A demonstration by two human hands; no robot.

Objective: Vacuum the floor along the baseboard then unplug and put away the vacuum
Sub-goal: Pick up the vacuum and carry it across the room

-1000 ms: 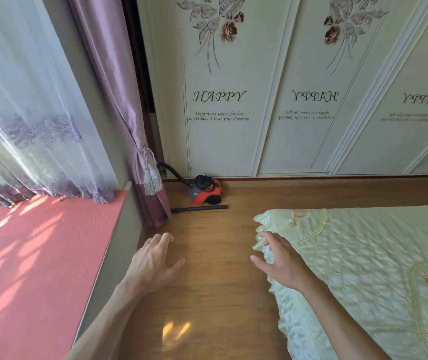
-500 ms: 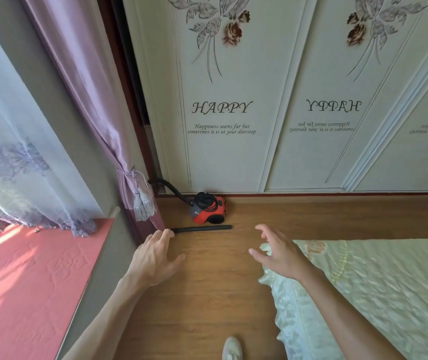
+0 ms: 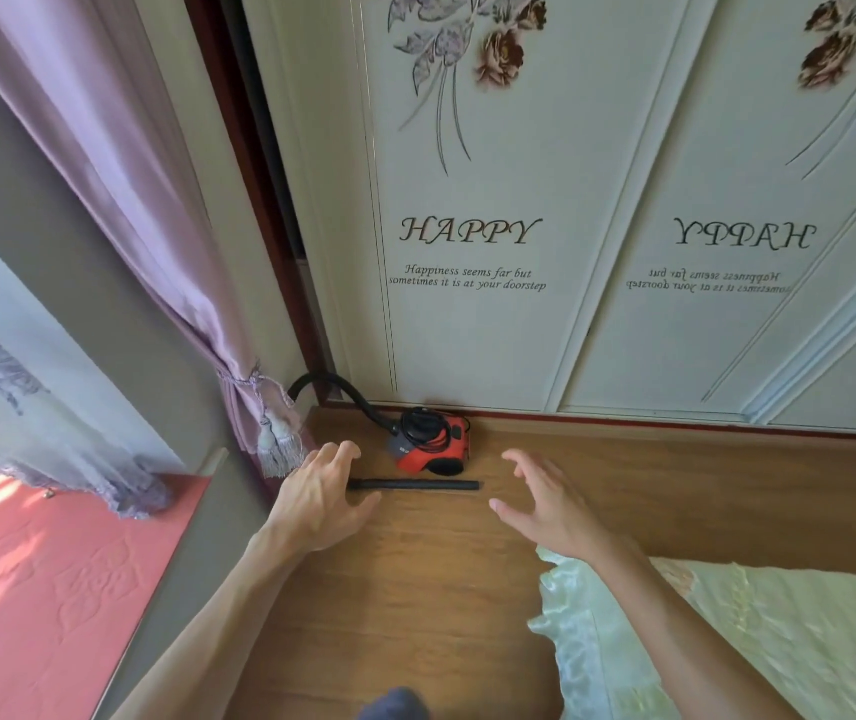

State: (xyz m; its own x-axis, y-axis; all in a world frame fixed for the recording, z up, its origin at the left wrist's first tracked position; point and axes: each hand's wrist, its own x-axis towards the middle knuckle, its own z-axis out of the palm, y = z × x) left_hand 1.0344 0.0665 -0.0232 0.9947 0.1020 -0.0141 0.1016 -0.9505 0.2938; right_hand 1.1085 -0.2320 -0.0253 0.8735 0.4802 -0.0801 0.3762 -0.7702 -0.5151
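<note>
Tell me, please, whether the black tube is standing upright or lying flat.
Lying flat: the black tube stretches along the wooden floor, just in front of the red vacuum.

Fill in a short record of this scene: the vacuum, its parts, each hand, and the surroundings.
vacuum: red canister, on the wood floor at the foot of the wardrobe doors
hose: black, arcs from the canister toward the corner
cord: black, coiled on top of the canister
tube: black, lying flat in front of the canister
left hand: open, fingers spread, holding nothing
right hand: open, holding nothing
surroundings: purple curtain at left, pale bed cover at lower right
</note>
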